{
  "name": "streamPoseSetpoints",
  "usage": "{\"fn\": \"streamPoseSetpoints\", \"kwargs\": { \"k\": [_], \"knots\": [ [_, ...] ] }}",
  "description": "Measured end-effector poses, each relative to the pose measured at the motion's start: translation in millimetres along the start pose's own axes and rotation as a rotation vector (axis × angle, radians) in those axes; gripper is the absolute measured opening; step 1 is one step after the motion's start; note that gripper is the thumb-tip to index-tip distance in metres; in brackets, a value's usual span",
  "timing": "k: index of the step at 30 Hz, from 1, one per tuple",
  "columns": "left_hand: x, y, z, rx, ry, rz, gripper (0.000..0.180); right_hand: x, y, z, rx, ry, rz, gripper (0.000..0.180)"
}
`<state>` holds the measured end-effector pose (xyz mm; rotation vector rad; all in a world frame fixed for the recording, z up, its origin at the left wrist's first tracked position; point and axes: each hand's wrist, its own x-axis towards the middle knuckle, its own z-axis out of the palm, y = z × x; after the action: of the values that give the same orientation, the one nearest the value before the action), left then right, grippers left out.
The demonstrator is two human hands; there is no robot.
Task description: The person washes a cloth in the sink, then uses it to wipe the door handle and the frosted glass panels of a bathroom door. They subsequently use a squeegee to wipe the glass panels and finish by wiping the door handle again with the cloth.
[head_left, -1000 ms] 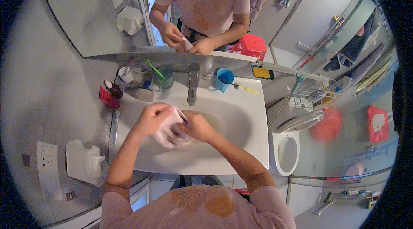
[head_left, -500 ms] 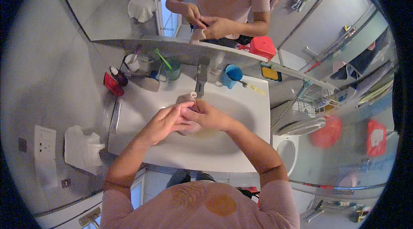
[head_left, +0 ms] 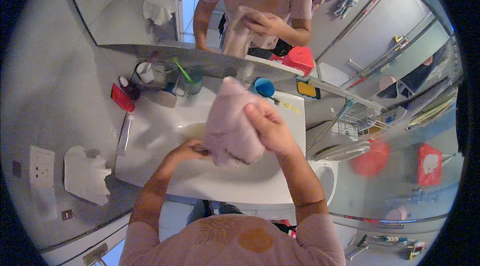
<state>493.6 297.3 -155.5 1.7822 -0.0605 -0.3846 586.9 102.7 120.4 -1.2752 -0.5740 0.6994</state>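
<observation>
A pale pink towel (head_left: 232, 123) hangs bunched over the white washbasin (head_left: 225, 188), raised in front of the tap, which it hides. My right hand (head_left: 271, 125) grips the towel's right side, thumb on the near face. Lower down, beside the towel's bottom left corner, my left hand (head_left: 189, 151) is over the basin. Its fingertips go behind the towel, so whether they touch or hold it does not show. In the mirror (head_left: 220, 31), the towel appears again in my right hand's reflection.
Along the back stand a green cup (head_left: 189, 83) with a green toothbrush and a blue cup (head_left: 264, 87) beside a yellow toothbrush (head_left: 289, 106). A tube (head_left: 125, 136) and a red object (head_left: 121, 97) lie at the left. The toilet (head_left: 327, 178) is at the right.
My hands were together low over the basin with the towel bunched between them. Now my right hand has lifted the towel, more spread out, and my left hand has parted from the right.
</observation>
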Motion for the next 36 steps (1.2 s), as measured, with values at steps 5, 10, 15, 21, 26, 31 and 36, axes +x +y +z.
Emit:
{"fn": "streamPoseSetpoints", "kwargs": {
  "k": [5, 10, 15, 21, 26, 31, 36],
  "knots": [
    [-39, 21, -39, -0.358, 0.159, -0.309, 0.04, -1, 105, -113, -0.173, 0.407, 0.166, 0.024],
    [1, -42, -41, 0.414, 0.502, -0.356, 0.036, -34, 321, -198, -0.665, 0.358, 0.143, 0.027],
    [29, -117, 8, 0.844, 0.351, -0.036, 0.04, -11, 361, -151, -1.324, 0.394, 0.44, 0.032],
    [27, -92, 31, 0.944, 0.266, 0.0, 0.064, -18, 473, -115, -1.467, 0.227, 0.138, 0.026],
    [22, -112, 28, 0.985, 0.337, 0.057, 0.071, 30, 392, -107, -1.191, 0.423, 0.541, 0.02],
    [22, -113, 24, 0.988, 0.322, 0.057, 0.068, 39, 358, -40, -1.205, 0.452, -0.023, 0.026],
    [14, -88, 15, 0.8, 0.29, 0.039, 0.061, 20, 419, -108, -1.5, 0.043, 0.827, 0.034]
  ]
}}
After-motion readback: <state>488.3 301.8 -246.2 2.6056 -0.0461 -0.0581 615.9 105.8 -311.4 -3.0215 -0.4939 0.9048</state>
